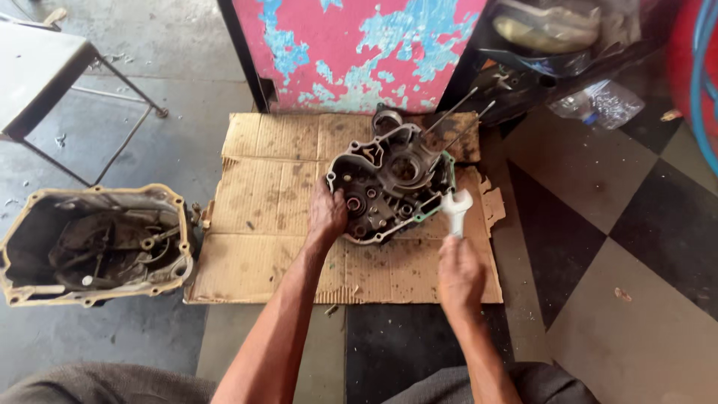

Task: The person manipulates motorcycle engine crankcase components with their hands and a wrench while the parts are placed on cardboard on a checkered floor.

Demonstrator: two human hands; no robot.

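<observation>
A dark metal engine crankcase (389, 183) lies on a flattened cardboard sheet (262, 209) on the floor, with a green gasket along its right rim and two long studs pointing up to the right. My left hand (327, 213) rests on the case's left edge, gripping it. My right hand (458, 273) holds a silver open-end wrench (455, 209), whose jaw sits at the case's lower right edge.
An open, dirty tray-like housing (93, 243) with parts inside sits to the left. A metal-legged stool (45, 75) stands at the far left. A pink and blue peeling panel (351, 52) rises behind the cardboard. A clear plastic bag (598, 101) lies at the right.
</observation>
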